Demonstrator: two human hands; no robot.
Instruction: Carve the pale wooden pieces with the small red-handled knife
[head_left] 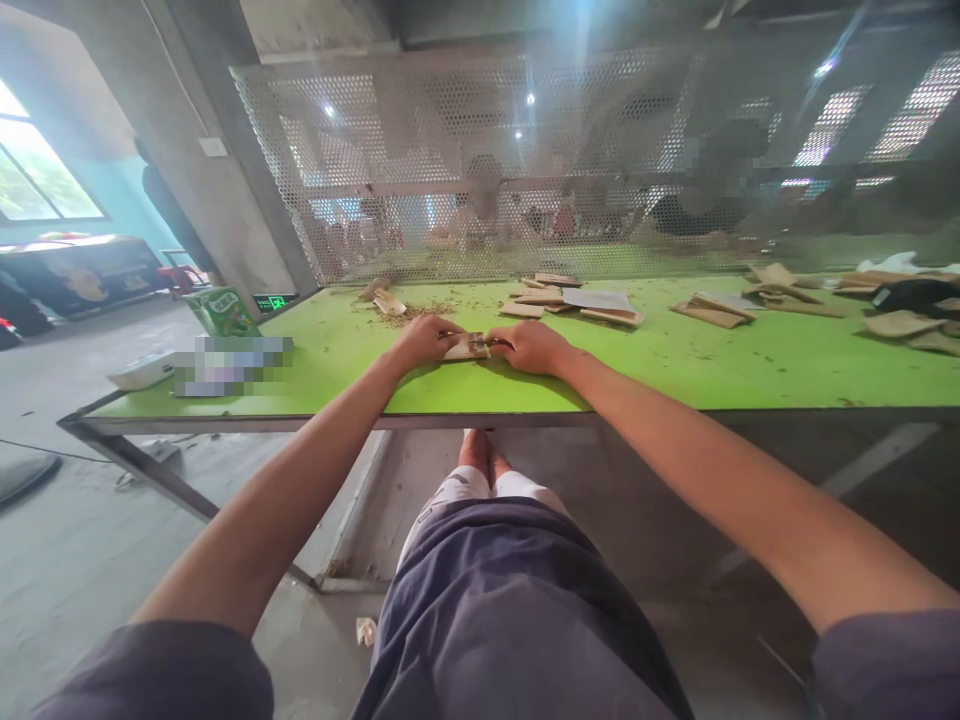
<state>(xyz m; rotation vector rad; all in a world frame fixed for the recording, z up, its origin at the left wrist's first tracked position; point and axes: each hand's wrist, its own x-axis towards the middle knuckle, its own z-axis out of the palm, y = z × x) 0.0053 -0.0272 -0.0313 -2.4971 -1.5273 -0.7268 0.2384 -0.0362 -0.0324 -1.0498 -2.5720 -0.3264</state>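
In the head view, the left hand (424, 341) grips a flat piece (466, 347) over the near side of the green table (337, 385); the right hand (534, 346) curls at its right end, grasp unclear. Crumbs (424, 305), brown pieces (716, 310) and a perforated screen (420, 160) lie beyond.

I can read no words here. Marks on the green printed box (223, 312) and small green-lit rectangular sign (276, 302) are too blurred.
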